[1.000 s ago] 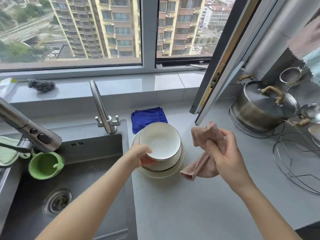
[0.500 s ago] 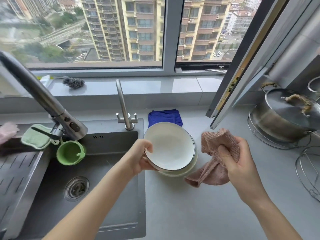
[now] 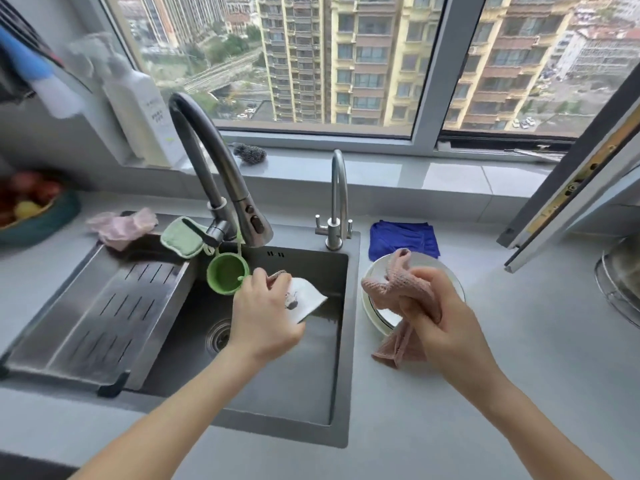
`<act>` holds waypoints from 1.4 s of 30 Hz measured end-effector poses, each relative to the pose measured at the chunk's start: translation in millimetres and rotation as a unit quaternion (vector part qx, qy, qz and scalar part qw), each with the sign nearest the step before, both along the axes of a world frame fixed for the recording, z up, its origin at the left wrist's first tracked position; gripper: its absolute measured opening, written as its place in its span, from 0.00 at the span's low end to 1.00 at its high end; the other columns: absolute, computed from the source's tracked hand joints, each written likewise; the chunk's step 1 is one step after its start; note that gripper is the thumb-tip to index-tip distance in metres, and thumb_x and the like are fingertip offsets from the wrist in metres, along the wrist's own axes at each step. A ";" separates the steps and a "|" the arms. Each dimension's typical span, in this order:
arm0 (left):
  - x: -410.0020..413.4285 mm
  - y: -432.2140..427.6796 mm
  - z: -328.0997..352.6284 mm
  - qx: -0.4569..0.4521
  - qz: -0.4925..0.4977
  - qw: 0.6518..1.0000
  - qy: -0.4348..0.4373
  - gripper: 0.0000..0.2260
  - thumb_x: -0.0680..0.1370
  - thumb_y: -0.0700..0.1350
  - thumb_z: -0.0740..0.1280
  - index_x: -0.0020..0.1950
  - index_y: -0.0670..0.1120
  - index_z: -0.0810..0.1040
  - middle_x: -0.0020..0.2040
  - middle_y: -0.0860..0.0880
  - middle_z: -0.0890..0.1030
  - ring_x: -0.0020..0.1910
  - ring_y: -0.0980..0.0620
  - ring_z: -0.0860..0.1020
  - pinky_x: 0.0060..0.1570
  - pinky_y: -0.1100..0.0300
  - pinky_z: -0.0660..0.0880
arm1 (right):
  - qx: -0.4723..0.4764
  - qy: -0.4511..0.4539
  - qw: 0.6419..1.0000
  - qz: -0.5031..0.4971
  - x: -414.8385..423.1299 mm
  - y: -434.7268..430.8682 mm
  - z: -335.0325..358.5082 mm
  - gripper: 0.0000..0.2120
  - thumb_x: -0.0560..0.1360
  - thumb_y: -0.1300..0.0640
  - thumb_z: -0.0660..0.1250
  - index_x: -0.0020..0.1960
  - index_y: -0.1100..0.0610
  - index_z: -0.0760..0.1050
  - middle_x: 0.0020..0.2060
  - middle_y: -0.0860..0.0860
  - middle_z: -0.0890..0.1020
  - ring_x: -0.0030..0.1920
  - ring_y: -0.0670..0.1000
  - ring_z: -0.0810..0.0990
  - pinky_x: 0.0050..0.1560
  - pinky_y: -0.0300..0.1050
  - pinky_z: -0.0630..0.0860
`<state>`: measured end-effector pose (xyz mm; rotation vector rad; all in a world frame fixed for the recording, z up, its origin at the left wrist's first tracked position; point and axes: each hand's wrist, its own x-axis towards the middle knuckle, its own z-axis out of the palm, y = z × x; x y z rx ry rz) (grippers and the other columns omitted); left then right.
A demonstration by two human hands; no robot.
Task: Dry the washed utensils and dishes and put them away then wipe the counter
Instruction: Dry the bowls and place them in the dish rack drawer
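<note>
My left hand (image 3: 263,315) grips a white bowl (image 3: 304,299), tilted on its side over the dark steel sink (image 3: 277,375); a small dark mark shows on the bowl's outside. My right hand (image 3: 440,318) grips a bunched pink cloth (image 3: 394,282) over the stack of white dishes (image 3: 372,308) standing on the grey counter (image 3: 519,358) just right of the sink. Part of the stack is hidden behind the cloth and my hand.
A folded blue cloth (image 3: 403,237) lies behind the stack. Two taps (image 3: 214,174) rise behind the sink, with a green cup (image 3: 227,273) hanging there. A drain tray (image 3: 104,306) fills the sink's left. The open window frame (image 3: 568,188) juts in at right, a pot rack (image 3: 620,282) beyond.
My left hand has lifted the top bowl off the stack and carried it left over the sink, tipping it. My right hand with the cloth stays by the stack. The view turned left.
</note>
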<state>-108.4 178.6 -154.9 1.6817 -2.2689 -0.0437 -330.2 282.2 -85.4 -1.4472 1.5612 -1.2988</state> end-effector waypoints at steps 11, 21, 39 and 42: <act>46.5 -10.9 -1.0 0.422 0.172 0.708 0.540 0.24 0.69 0.68 0.64 0.53 0.51 0.80 0.47 0.47 0.84 0.44 0.44 0.81 0.41 0.55 0.76 | -0.023 0.089 0.993 -0.067 60.9 -52.5 -8.1 0.13 0.72 0.48 0.66 0.56 0.40 0.80 0.56 0.42 0.78 0.56 0.45 0.77 0.54 0.50 0.76; 58.0 -6.4 -0.7 0.481 0.087 0.660 0.571 0.34 0.66 0.67 0.70 0.59 0.42 0.79 0.57 0.40 0.81 0.59 0.42 0.79 0.66 0.44 0.68 | 0.184 0.321 0.831 0.414 130.8 -56.2 -57.5 0.26 0.82 0.44 0.40 0.78 0.48 0.43 0.77 0.52 0.40 0.76 0.52 0.33 0.75 0.54 0.35; 28.7 -6.6 0.3 0.544 0.091 0.639 0.537 0.29 0.63 0.63 0.72 0.53 0.42 0.82 0.53 0.39 0.83 0.52 0.40 0.81 0.62 0.47 0.71 | 0.222 0.274 0.846 0.400 93.4 -23.8 -42.7 0.19 0.80 0.42 0.52 0.46 0.55 0.73 0.31 0.46 0.71 0.36 0.49 0.70 0.43 0.43 0.64; 27.3 -3.2 -2.0 0.555 0.107 0.617 0.548 0.33 0.61 0.65 0.72 0.55 0.42 0.82 0.55 0.39 0.82 0.54 0.40 0.80 0.65 0.43 0.69 | 0.260 -0.005 0.914 0.310 87.3 -17.9 -24.1 0.13 0.80 0.50 0.61 0.47 0.59 0.75 0.36 0.48 0.76 0.37 0.46 0.72 0.39 0.39 0.68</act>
